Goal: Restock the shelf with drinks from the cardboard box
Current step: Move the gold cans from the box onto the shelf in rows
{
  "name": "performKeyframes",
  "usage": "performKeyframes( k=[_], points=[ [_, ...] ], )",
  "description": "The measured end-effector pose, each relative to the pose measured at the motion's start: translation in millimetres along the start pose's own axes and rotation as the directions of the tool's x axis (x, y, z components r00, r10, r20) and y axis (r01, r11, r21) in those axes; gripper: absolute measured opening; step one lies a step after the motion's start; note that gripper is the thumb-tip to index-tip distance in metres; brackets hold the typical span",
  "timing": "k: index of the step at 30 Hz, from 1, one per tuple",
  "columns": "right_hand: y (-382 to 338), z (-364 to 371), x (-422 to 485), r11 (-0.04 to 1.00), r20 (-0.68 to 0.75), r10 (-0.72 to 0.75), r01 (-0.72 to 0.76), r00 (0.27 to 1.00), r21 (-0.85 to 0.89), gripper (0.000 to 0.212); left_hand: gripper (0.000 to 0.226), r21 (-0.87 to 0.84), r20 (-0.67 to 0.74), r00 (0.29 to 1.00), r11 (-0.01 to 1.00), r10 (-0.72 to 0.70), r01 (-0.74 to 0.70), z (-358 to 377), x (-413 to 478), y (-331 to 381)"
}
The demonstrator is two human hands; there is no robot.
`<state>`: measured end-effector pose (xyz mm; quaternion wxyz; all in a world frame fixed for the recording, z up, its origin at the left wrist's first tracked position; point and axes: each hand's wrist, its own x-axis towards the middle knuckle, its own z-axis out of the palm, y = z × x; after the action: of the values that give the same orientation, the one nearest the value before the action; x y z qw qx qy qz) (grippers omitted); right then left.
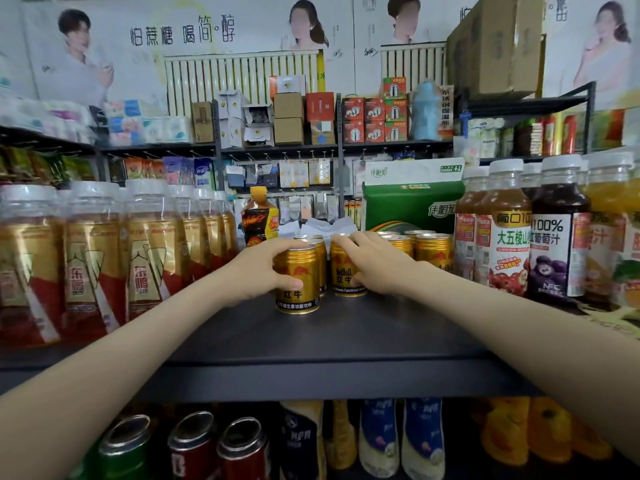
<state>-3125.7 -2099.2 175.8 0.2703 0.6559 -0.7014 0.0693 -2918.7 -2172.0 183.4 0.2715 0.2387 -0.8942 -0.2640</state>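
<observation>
Our left hand (263, 268) grips one gold can (298, 289), right hand (375, 263) the second gold can (344, 276), both upright on the shelf (311, 344); we should slide them back flush w/ the rear cans (431, 249), labels fwd.

The person shows 2 bare arms. The left forearm (138, 341) is uncovered along all of its visible length, slim and smooth, broader toward the elbow end. The left hand (258, 268) is bare too, with slender fingers and a rounded thumb. The right forearm (502, 313) has the same slim, smooth shape and is equally uncovered. The right hand (377, 263) is bare, with long narrow fingers and knuckles showing as low ridges. The nails are too blurred to describe.
</observation>
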Motion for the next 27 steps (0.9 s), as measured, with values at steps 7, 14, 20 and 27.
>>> performKeyframes(
  k=[7,14,20,27],
  points=[
    [0.0,1.9,-3.0,0.992,0.014,0.019,-0.021,1.0,0.125,0.082,0.062,0.093,0.022,0.995,0.991,0.097,-0.099,-3.3,2.4,-3.2],
    [-4.5,4.5,-2.2,0.989,0.006,0.07,-0.07,0.998,0.133,0.083,0.064,0.177,0.026,0.98,0.964,0.196,-0.198,-4.6,7.1,-12.0],
    [-14.6,-3.0,-18.4,0.988,0.033,0.11,-0.113,0.993,0.103,0.094,0.071,0.252,0.01,0.984,0.952,0.178,-0.175,2.5,2.4,-5.3],
    [-36.5,-33.4,-62.5,0.969,0.011,0.129,-0.128,0.992,0.21,0.084,0.077,0.326,-0.154,0.983,0.944,0.099,-0.045,20.9,-35.1,20.0]
  ],
)
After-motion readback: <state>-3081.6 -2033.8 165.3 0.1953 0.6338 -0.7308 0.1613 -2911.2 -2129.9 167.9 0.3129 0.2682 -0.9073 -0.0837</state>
